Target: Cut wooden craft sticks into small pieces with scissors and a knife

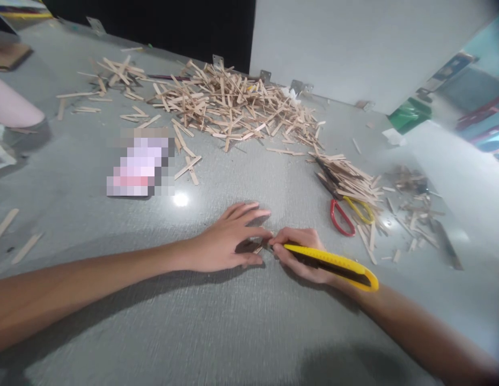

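On the table [217, 327], the left hand [219, 241] spreads beside the right hand [300, 236], its grip closed around a yellow cutter [332, 265]. A small stick [258, 249] sits between left thumb and forefinger, whether pinched I cannot tell; if loose, it could twist, sending the cutter into a fingertip.

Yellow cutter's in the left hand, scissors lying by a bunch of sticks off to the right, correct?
Not quite, the hand is wrong: the head view shows the yellow cutter in the right hand. The scissors do lie by a bunch of sticks off to the right.
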{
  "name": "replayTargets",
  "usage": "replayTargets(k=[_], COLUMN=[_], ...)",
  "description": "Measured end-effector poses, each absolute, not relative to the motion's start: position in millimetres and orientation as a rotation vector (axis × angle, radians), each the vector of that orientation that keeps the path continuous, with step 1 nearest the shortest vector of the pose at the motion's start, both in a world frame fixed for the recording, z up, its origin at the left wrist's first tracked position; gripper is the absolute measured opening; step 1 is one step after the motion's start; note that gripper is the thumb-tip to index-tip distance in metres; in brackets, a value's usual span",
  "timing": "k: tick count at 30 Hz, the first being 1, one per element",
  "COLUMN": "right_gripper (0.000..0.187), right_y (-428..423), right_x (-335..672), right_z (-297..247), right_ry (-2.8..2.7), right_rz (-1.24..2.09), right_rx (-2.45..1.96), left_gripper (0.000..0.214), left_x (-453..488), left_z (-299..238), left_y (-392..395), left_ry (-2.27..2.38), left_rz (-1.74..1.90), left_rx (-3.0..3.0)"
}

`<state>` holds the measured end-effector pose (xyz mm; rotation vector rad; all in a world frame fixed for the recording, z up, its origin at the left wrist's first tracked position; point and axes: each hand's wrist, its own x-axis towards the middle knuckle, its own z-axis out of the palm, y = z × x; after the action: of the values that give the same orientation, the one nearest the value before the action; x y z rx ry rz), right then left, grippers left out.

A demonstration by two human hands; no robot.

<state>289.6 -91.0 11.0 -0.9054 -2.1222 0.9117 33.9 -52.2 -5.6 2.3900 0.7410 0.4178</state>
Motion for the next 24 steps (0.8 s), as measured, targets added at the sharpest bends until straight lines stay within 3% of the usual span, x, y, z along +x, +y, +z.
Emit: replayTargets(k=[5, 15, 24], right_gripper=[0.016, 0.014, 0.013], right_y=[-92.2, -94.9, -96.7], right_x=[290.2, 289.6, 288.1], right_z=[8.4, 4.1, 4.3], right_ry=[-2.142, -2.221, -2.229], right_rz=[0.880, 0.801, 0.792], right_rx=[-0.888, -0.817, -0.821], left_gripper=[0.047, 0.069, 0.065], left_x=[30.5, 32.1, 32.6], left_z=[-4.3, -0.2, -0.8], left_y=[-49.0, -40.7, -37.1], left_ry=[0.711, 0.733, 0.646], left_rz=[0.344, 0.308, 0.270], left_rx=[2.421, 2.472, 2.456])
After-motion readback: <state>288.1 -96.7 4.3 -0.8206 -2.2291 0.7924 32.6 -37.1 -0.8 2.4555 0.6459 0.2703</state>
